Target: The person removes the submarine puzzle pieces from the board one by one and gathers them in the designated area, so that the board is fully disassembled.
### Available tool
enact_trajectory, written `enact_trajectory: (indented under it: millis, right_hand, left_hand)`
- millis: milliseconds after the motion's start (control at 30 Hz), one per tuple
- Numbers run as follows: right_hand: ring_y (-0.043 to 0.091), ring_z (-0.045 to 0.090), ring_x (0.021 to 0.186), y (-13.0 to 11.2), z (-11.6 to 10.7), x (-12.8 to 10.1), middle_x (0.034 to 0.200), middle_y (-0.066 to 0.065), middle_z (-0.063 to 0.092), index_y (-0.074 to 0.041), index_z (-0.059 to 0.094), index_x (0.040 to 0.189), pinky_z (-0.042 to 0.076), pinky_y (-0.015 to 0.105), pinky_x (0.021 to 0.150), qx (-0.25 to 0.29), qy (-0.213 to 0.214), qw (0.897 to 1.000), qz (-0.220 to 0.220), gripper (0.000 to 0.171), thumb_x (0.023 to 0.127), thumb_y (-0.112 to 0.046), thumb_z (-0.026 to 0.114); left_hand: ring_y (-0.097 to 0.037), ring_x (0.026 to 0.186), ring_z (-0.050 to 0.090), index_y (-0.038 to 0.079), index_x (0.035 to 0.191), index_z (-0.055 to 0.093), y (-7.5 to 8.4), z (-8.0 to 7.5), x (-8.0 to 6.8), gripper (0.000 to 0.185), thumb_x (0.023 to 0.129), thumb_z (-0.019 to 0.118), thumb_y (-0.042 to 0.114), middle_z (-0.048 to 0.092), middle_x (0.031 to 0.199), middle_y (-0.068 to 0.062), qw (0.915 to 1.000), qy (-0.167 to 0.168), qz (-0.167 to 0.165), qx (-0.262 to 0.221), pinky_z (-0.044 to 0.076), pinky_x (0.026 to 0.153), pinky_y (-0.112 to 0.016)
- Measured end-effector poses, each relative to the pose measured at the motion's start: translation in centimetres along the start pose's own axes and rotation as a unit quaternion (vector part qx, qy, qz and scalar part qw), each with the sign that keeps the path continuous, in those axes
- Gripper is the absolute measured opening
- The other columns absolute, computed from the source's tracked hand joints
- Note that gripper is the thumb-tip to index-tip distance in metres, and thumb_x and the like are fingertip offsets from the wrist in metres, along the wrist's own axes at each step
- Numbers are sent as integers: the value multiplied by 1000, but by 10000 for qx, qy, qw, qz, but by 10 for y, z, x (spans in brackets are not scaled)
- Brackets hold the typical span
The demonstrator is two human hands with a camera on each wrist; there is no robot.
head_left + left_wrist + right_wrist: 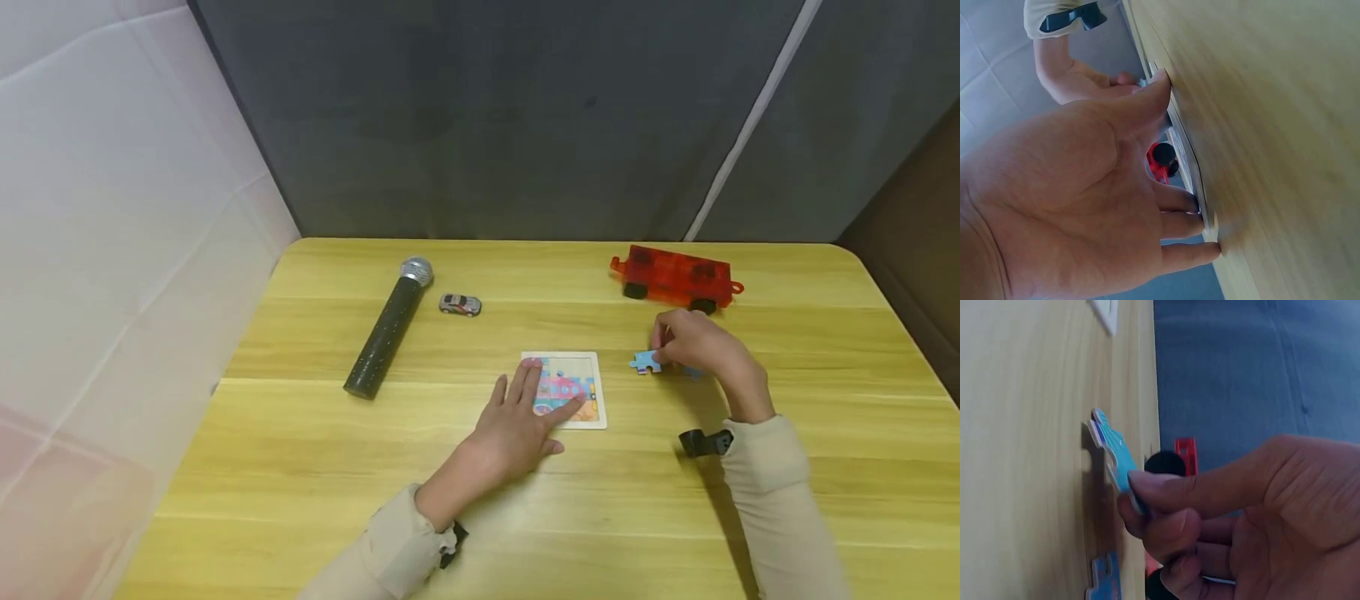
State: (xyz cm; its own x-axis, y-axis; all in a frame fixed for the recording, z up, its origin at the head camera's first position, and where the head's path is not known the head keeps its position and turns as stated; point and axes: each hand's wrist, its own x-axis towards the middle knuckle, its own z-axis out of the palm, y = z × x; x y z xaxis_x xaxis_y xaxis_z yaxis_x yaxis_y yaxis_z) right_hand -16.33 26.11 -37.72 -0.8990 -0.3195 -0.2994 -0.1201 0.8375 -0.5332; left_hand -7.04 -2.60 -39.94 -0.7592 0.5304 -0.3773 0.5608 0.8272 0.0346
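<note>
Head view: right hand (701, 346) pinches blue puzzle piece (646, 362); flat left hand (517, 421) presses puzzle board (581, 392).

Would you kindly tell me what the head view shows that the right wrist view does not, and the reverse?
Only the head view shows the microphone, the small toy car, the left hand resting flat on the puzzle board, and the whole red toy vehicle.

Only the right wrist view shows the thumb and fingers pinching the blue puzzle piece's edge, plus a second blue piece lying on the table.

Both show the right hand holding the blue puzzle piece, the red vehicle, the wooden table and a corner of the board.
</note>
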Motion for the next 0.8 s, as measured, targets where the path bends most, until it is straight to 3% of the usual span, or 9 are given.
enact_trajectory:
  millis: [133, 367, 567, 667, 800]
  right_hand:
    - [21, 56, 67, 8, -5, 0, 80, 10, 64, 0, 66, 91, 46, 34, 65, -102, -148, 9997, 180, 9, 98, 1, 72]
    - [28, 58, 79, 6, -7, -1, 89, 13, 68, 1, 70, 94, 49, 41, 69, -646, 0, 9966, 513, 4, 94, -1, 74]
    - [30, 59, 81, 6, -4, -2, 93, 15, 68, -1, 70, 97, 51, 45, 69, -802, 135, 9944, 667, 7, 96, -5, 76]
    - [34, 63, 86, 10, 0, 2, 100, 18, 71, -2, 72, 101, 54, 53, 73, -896, 237, 9922, 830, 10, 97, -8, 78]
    - [33, 60, 77, 33, 11, 19, 90, 15, 67, -8, 70, 84, 52, 57, 68, -1185, 404, 9859, 1108, 12, 94, -11, 76]
  left_hand:
    - [-40, 171, 10, 48, 175, 20, -1, 0, -1, 67, 114, 49, 53, 11, 182, -28, 10000, 30, -22, -55, 26, 135, -56]
    - [-40, 171, 10, 48, 174, 23, -2, 0, -2, 67, 114, 51, 51, 11, 182, -28, 9997, 60, -42, -224, 25, 136, -56]
    - [-41, 171, 9, 47, 174, 22, -3, 1, -1, 66, 114, 50, 52, 11, 181, -29, 9997, 101, 3, -210, 25, 135, -56]
    - [-41, 171, 9, 47, 175, 22, -3, 0, 0, 66, 114, 49, 52, 10, 181, -29, 9998, 103, 23, -155, 25, 135, -56]
    - [-41, 171, 10, 47, 175, 22, -3, -2, 1, 66, 115, 50, 52, 10, 181, -29, 9999, 128, 49, -92, 26, 135, -56]
